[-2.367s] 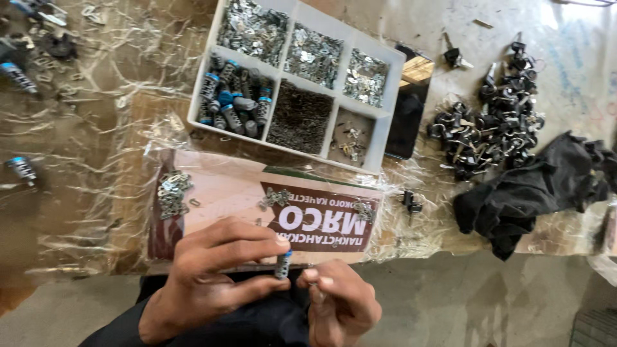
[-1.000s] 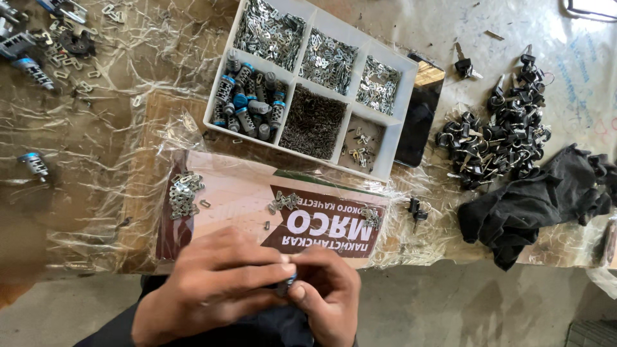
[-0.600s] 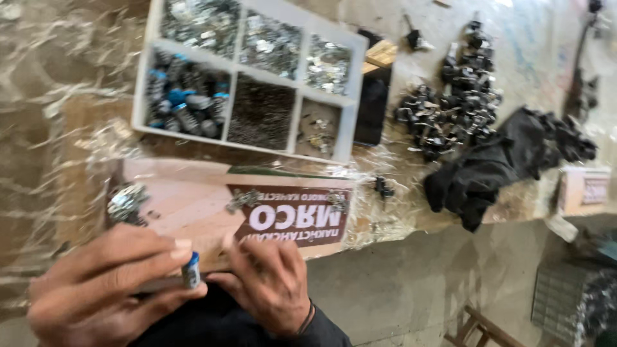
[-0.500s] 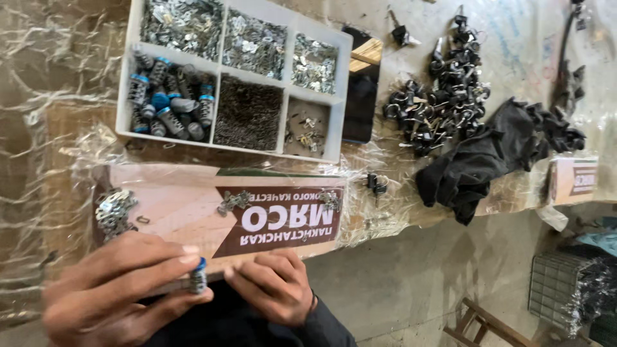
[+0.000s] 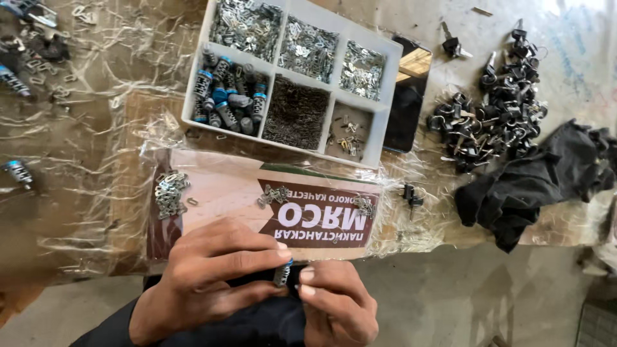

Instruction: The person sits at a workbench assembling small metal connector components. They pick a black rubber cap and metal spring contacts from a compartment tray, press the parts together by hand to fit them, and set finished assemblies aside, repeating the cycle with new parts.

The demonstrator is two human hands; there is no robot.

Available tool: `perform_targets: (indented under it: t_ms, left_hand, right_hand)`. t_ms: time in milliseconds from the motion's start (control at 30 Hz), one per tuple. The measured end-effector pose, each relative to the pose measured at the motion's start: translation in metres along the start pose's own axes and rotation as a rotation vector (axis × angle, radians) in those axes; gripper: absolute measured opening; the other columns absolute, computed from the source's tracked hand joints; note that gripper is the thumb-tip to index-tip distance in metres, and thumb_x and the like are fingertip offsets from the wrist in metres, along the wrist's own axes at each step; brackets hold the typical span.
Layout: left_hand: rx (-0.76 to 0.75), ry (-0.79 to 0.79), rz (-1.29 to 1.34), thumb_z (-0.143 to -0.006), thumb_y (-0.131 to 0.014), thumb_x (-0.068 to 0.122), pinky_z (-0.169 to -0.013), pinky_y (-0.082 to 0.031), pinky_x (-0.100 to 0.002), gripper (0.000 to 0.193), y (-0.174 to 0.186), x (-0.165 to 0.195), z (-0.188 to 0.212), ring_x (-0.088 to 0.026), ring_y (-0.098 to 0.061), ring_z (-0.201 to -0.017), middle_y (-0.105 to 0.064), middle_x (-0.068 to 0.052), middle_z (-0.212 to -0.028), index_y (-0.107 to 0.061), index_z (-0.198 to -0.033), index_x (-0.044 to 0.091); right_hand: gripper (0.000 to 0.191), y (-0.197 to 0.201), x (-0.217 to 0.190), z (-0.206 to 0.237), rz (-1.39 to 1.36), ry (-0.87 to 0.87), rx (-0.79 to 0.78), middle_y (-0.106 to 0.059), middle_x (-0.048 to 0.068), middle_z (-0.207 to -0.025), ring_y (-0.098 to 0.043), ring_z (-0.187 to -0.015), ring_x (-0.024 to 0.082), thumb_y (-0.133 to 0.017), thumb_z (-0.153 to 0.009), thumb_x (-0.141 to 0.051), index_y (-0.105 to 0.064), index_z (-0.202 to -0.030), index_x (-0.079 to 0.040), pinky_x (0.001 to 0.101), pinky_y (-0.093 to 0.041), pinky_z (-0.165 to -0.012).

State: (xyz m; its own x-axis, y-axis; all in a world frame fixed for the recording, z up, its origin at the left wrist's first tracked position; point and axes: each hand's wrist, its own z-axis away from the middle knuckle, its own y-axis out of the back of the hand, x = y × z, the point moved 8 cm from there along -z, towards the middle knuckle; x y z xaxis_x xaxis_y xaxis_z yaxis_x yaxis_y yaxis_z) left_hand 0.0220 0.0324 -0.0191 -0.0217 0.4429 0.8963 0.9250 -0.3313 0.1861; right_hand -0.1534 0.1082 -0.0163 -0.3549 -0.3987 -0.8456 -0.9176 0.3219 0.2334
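Workbench under crinkled clear plastic film (image 5: pixel 83 212), printed cardboard sheet (image 5: pixel 218 193) at near edge. Left hand (image 5: pixel 205 283) pinches a small metal lock cylinder w/ blue band (image 5: pixel 283 273) betw. thumb & forefinger; long axis near upright, tilted slightly to 1 o'clock. Right hand (image 5: pixel 337 305) at 4 o'clock of cyl., fingertips closed against its lower end, touching. Left hand carries it. White divided tray (image 5: pixel 385 83) at 12 o'clock: more blue-banded cylinders (image 5: pixel 228 96), thin stamped metal plates (image 5: pixel 247 26), dark fine springs (image 5: pixel 295 112). Black-headed keys (image 5: pixel 491 122) & black cloth (image 5: pixel 533 183) at 2 o'clock.
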Motion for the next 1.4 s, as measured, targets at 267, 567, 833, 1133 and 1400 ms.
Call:
perform_targets:
  t_ms: [267,567,833,1133,1400]
  left_hand:
    - [0.001,-0.005,-0.02,-0.069,-0.092,0.018,-0.073,-0.058,-0.033,0.048,-0.004,-0.001,0.0,-0.022,-0.071,-0.084,-0.074,-0.004,-0.105,-0.076,-0.114,0.01]
    - [-0.001,-0.107,-0.2,-0.072,-0.091,0.016,-0.076,-0.055,-0.037,0.042,-0.011,0.008,-0.003,-0.024,-0.07,-0.084,-0.073,-0.005,-0.107,-0.075,-0.11,0.01]
    - [0.012,-0.03,0.052,-0.07,-0.092,0.016,-0.072,-0.057,-0.031,0.044,-0.011,0.001,-0.014,-0.02,-0.072,-0.083,-0.073,-0.006,-0.102,-0.074,-0.109,0.008]
    - [-0.021,-0.028,0.013,-0.069,-0.093,0.017,-0.072,-0.056,-0.032,0.045,-0.025,0.003,-0.022,-0.02,-0.071,-0.083,-0.074,-0.005,-0.1,-0.075,-0.109,0.008]
    - [-0.071,-0.032,0.018,-0.072,-0.092,0.017,-0.074,-0.057,-0.032,0.042,-0.037,0.002,-0.018,-0.021,-0.074,-0.086,-0.075,-0.005,-0.106,-0.075,-0.11,0.009]
  right_hand:
    - [0.03,-0.004,0.004,-0.004,0.019,-0.025,0.001,-0.075,0.014,-0.089,-0.071,-0.081,0.021,-0.082,-0.085,0.006,-0.063,-0.105,-0.004,0.031,-0.06,-0.076]
    - [0.027,0.003,0.035,0.013,-0.077,-0.425,-0.07,-0.076,0.021,-0.091,-0.074,-0.083,0.024,-0.083,-0.084,0.007,-0.069,-0.108,0.006,0.0329,-0.06,-0.075]
    - [0.031,0.039,0.02,0.018,0.658,-0.049,-0.041,-0.073,0.009,-0.096,-0.073,-0.083,0.022,-0.088,-0.082,-0.009,-0.07,-0.108,-0.006,0.0312,-0.06,-0.073]
    - [0.048,0.042,0.047,0.027,0.767,-0.002,-0.258,-0.062,0.008,-0.095,-0.062,-0.083,0.026,-0.088,-0.08,-0.02,-0.07,-0.122,-0.004,0.0374,-0.054,-0.073]
    - [0.01,0.049,0.073,0.065,-0.377,-0.52,0.17,-0.07,0.016,-0.085,-0.067,-0.065,0.023,-0.072,-0.094,0.003,-0.071,-0.104,0.003,0.0332,-0.058,-0.058]
